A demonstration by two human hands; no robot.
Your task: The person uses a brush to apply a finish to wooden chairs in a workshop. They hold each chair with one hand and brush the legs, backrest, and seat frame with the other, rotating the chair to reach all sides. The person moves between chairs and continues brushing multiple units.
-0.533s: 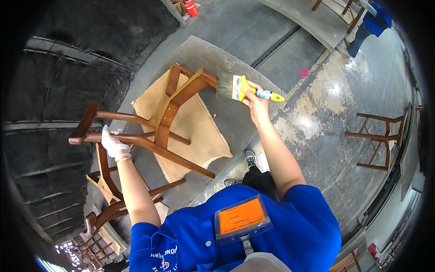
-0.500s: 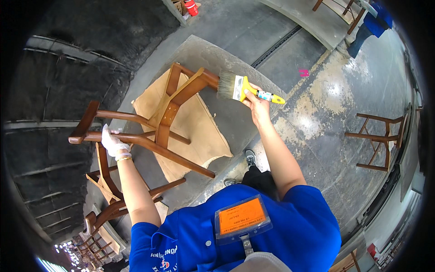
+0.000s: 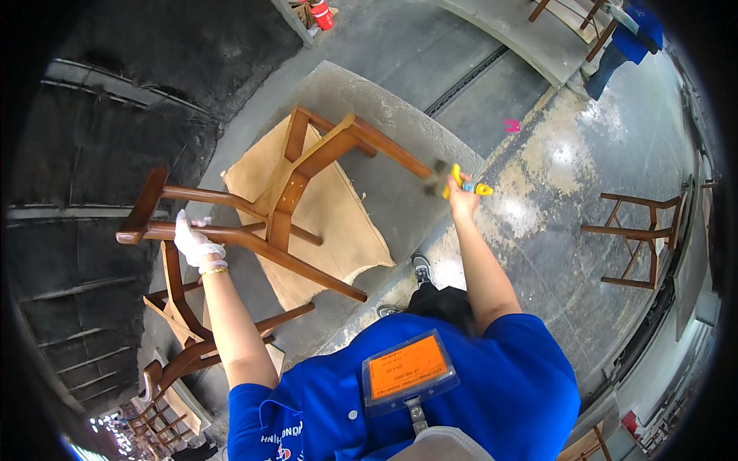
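Note:
A brown wooden chair frame lies on its side on a cardboard sheet, its legs stretching to the right. My left hand, in a white glove, is closed around one of its lower rails near the left end. My bare right hand grips a wide paintbrush by its yellow handle. The brush's dark bristles are blurred and sit at the tip of the upper right leg; whether they touch the wood I cannot tell.
The cardboard covers part of a grey table. A second chair frame stands at the lower left beside my left forearm. Another chair is on the floor to the right. A person in blue works at the far right.
My right hand has moved slightly right and down with the brush, out along the leg to its tip. The brush has turned so its flat side no longer shows. My left hand stays put.

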